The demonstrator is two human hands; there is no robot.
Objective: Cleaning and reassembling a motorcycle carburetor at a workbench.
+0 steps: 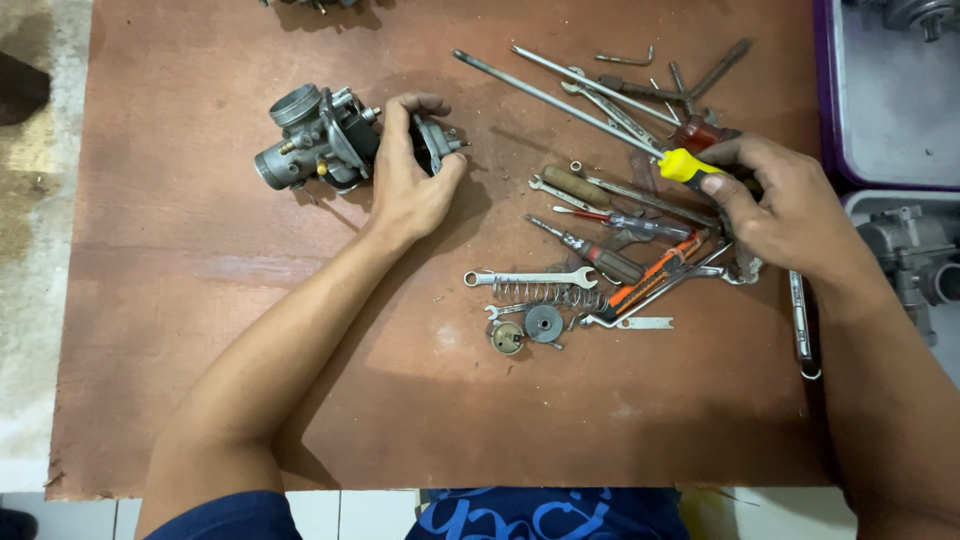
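Observation:
A grey metal carburetor (315,135) lies on the brown wooden board (200,300) at the upper left. My left hand (412,170) wraps around its right end and holds it down. My right hand (785,205) grips the yellow and black handle of a long screwdriver (600,120), whose thin shaft points up and to the left over the board. The shaft tip hangs apart from the carburetor, to its upper right.
A heap of tools lies between my hands: a wrench (530,278), a coil spring (545,293), small screwdrivers (625,222), pliers with orange grips (655,272), round metal parts (543,322). White trays (890,110) with another carburetor (910,250) stand at the right edge.

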